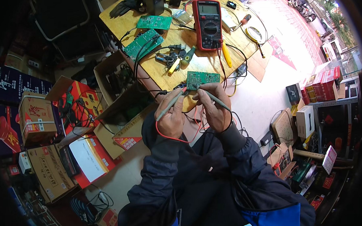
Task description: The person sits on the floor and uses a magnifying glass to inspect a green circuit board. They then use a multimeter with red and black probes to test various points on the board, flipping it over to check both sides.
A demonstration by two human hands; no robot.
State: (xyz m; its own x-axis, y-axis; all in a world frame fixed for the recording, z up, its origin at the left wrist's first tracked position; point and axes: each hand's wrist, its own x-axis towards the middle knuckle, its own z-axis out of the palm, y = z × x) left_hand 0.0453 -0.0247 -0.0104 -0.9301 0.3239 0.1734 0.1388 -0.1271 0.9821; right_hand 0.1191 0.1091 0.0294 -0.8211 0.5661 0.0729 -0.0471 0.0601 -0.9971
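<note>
My left hand [172, 120] is closed round a grey multimeter probe [168, 107] with a red lead. In my right hand [215, 113] is a second grey multimeter probe [217, 100], its lead dark. Both probes point at a green circuit board [205, 77] at the near edge of the yellow wooden table [163, 75]. Whether their tips touch the board I cannot tell; the fingers partly cover them. Beyond the board lies a red and black digital multimeter [209, 27], its leads running down towards my hands.
Two more green circuit boards [153, 22] lie at the far left of the table. Near them are cables, a yellow-handled cutter [173, 67] and a black glove [124, 7]. A magnifying glass [253, 34] and a screwdriver [245, 20] lie at right. Cardboard boxes [38, 119] crowd the left.
</note>
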